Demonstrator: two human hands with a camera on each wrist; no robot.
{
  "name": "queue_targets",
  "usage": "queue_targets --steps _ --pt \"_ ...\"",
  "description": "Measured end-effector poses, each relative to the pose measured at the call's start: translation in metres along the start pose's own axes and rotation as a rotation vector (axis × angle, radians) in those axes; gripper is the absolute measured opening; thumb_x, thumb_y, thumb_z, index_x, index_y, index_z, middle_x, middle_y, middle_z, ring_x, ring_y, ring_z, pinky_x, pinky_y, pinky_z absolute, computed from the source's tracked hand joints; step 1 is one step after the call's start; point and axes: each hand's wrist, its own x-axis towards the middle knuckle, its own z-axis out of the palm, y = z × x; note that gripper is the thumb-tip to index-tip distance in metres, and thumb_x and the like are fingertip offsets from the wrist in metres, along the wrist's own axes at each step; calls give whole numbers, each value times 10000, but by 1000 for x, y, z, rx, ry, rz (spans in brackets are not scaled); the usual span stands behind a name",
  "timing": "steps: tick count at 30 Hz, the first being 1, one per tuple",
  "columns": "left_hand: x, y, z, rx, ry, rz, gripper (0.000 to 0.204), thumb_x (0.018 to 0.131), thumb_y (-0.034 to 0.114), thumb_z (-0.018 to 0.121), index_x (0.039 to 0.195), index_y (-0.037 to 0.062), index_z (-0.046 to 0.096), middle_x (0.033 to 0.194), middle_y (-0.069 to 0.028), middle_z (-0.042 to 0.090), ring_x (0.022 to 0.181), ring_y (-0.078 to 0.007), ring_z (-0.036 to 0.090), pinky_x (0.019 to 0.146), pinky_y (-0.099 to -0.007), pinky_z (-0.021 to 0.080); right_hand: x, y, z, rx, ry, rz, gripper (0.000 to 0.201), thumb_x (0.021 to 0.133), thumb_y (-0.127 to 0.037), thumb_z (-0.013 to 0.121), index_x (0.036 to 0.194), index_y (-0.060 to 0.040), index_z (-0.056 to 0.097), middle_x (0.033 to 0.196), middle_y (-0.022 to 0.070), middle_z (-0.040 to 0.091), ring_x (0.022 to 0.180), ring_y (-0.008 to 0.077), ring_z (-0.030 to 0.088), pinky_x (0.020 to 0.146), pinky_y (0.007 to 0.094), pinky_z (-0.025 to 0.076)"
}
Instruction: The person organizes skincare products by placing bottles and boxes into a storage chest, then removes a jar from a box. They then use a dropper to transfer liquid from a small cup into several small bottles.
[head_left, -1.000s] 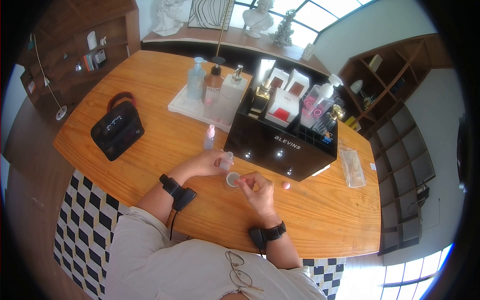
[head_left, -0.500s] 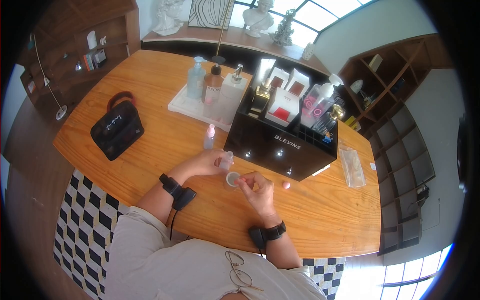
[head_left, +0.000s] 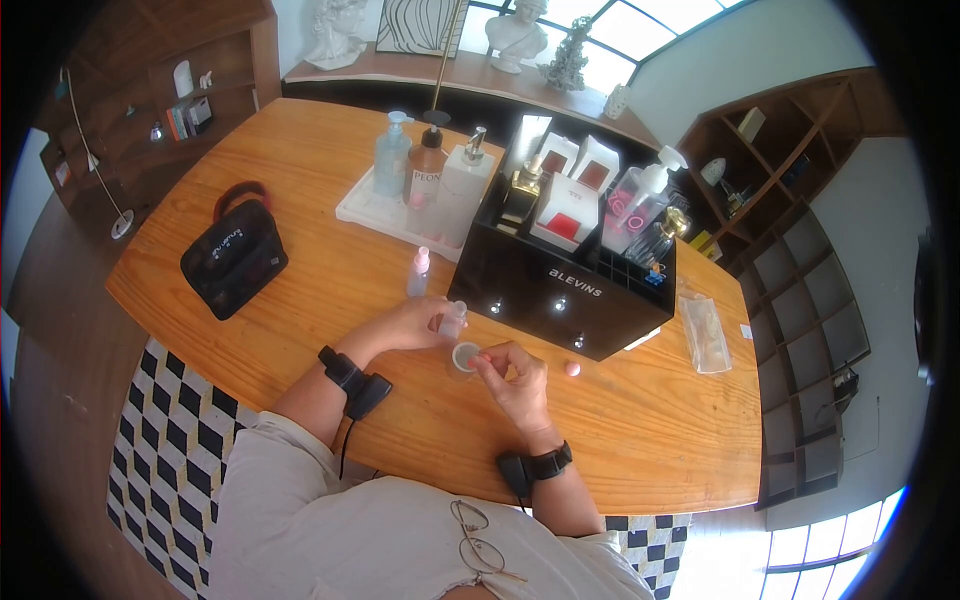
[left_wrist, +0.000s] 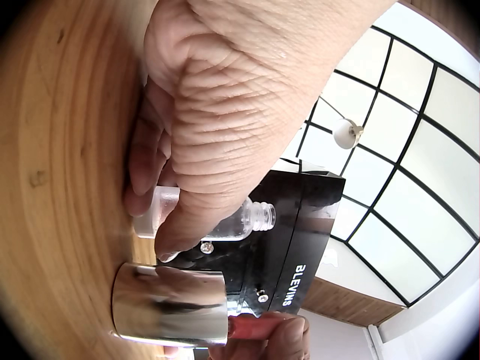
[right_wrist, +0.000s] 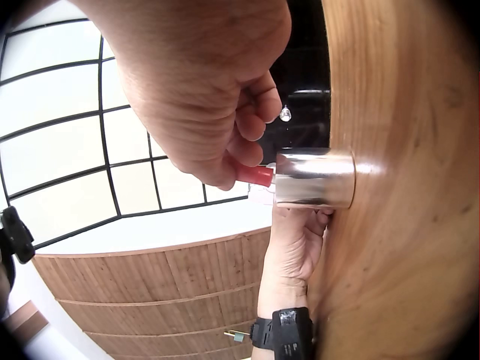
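Observation:
My left hand (head_left: 415, 325) grips a small clear bottle (left_wrist: 262, 217) upright on the table; its threaded neck is uncapped. Just in front of it stands a shiny metal cup (right_wrist: 315, 180), with a pale round inside visible from above. Thumb and fingertips of my right hand (head_left: 515, 380) pinch the red bulb (right_wrist: 255, 175) of a dropper at the cup's mouth. The dropper's lower part is hidden inside the cup. Beyond my left hand stands a similar small bottle with a pink top (head_left: 419, 272). A small pink cap (head_left: 572, 369) lies right of my right hand.
A black organizer (head_left: 560, 300) filled with cosmetics stands close behind the hands. Left of it, a white tray (head_left: 365, 217) carries several pump bottles. A black bag (head_left: 235, 262) lies far left. At the right lies a clear pouch (head_left: 706, 337).

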Motion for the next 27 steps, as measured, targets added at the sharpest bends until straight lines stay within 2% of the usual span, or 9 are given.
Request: queue_targets --steps 27 --pt "1 0 0 16 -5 1 390 821 286 811 1120 66 692 888 -56 594 714 -154 573 656 -304 475 0 1 1 -16 -8 0 126 850 -88 788 875 -26 681 661 21 657 556 54 552 525 221 453"
